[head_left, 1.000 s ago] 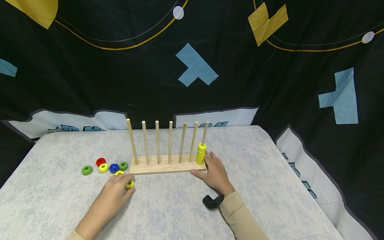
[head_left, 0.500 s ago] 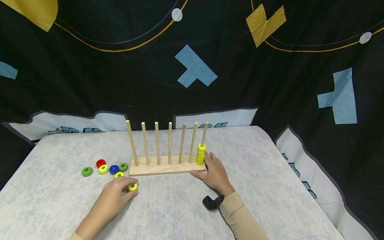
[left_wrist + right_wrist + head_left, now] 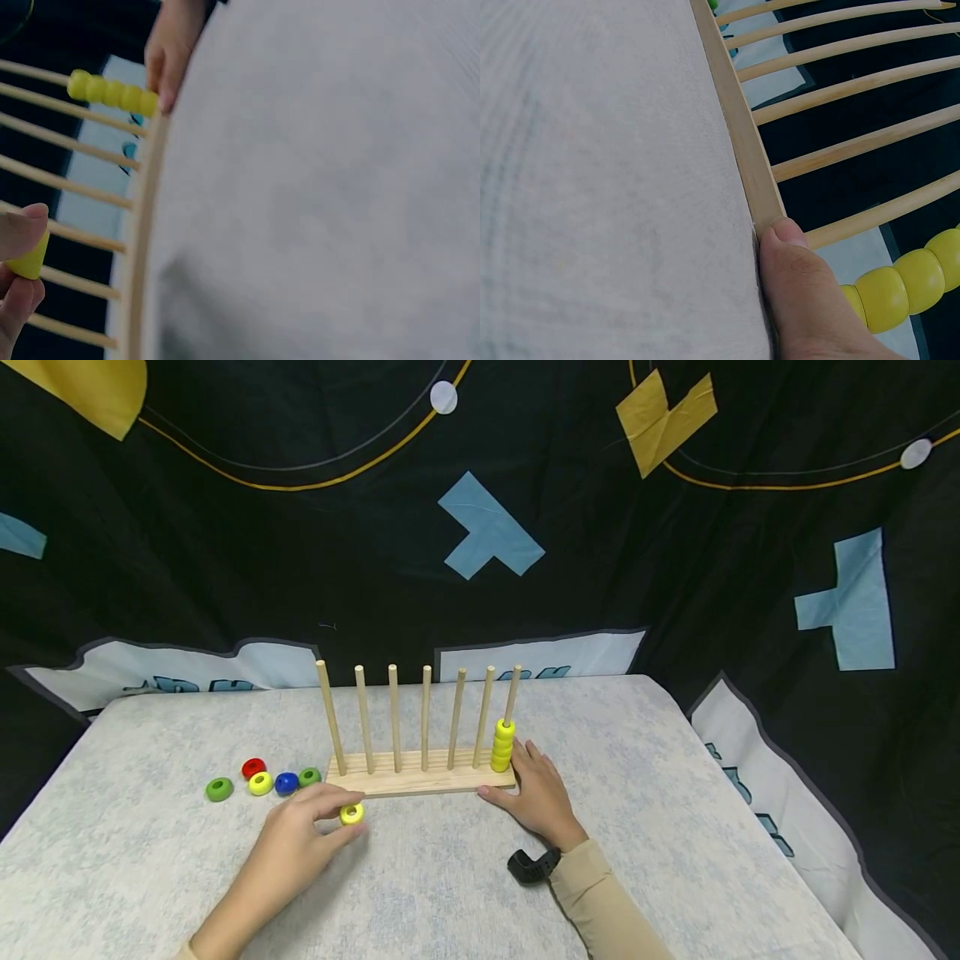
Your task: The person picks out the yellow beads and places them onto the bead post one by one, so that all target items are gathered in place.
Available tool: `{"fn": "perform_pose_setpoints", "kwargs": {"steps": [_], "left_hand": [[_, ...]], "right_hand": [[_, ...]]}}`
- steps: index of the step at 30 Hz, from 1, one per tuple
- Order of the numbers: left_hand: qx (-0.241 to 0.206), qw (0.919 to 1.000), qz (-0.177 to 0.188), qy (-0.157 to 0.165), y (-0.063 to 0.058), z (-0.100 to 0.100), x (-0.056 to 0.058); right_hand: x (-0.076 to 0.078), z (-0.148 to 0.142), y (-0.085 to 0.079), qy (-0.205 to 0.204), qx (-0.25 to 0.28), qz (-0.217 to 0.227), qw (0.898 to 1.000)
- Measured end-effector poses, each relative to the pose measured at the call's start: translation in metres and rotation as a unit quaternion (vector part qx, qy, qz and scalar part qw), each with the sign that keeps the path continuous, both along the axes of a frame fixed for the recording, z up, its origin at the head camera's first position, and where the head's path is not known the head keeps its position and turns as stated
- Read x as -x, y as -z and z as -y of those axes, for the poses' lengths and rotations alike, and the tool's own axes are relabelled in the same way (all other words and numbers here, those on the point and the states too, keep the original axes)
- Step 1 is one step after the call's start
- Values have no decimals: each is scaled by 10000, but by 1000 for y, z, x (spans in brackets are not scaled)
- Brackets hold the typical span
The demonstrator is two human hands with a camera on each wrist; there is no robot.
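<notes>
Fingers of the left hand (image 3: 300, 828) pinch a ring-shaped yellow bead (image 3: 352, 821) before the pale wooden peg rack (image 3: 420, 784); right hand (image 3: 540, 792), fingers extended, touches its end. Stacked yellow beads (image 3: 502, 747) occupy one peg; red bead (image 3: 253, 767), blue bead (image 3: 287, 784) lie left.

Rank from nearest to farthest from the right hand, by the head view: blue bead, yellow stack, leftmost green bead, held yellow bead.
1. Yellow stack: left of the right hand, on the rightmost peg.
2. Held yellow bead: in the left hand.
3. Blue bead: on the table, farther left.
4. Leftmost green bead: far left.
</notes>
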State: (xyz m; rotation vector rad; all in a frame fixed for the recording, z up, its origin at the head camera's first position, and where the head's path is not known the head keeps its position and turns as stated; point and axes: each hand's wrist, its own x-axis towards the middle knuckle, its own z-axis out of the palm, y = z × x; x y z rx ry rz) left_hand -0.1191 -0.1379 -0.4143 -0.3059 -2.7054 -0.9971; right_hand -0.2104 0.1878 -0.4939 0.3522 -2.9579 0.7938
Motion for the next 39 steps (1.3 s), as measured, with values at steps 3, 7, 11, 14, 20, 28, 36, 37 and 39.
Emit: {"fn": "perform_pose_setpoints", "kwargs": {"steps": [3, 7, 11, 14, 20, 28, 36, 37, 39], "left_hand": [[-39, 9999, -38, 118, -13, -8, 0], [-201, 9994, -47, 285, -30, -21, 2], [-395, 9986, -155, 328, -42, -34, 6], [-461, 9977, -290, 393, -48, -44, 10], [-474, 9953, -539, 657, -62, -65, 21], [-701, 9902, -573, 1064, -82, -91, 39], [-959, 9845, -631, 1329, -106, -119, 62], [-972, 9835, -665, 1373, -109, -123, 65], [-952, 9826, -726, 1423, -115, -129, 70]], "right_hand": [[0, 0, 1, 0, -2, -3, 10000], [0, -1, 1, 9, -4, 1, 10000], [0, -1, 1, 11, -34, 15, 10000], [1, -1, 1, -10, -38, -1, 10000], [1, 0, 0, 12, -42, -7, 10000], [0, 1, 0, 25, -26, 3, 10000], [1, 0, -1, 68, -8, -16, 10000], [1, 0, -1, 62, -11, -13, 10000], [2, 0, -1, 47, 9, -10, 10000]]}}
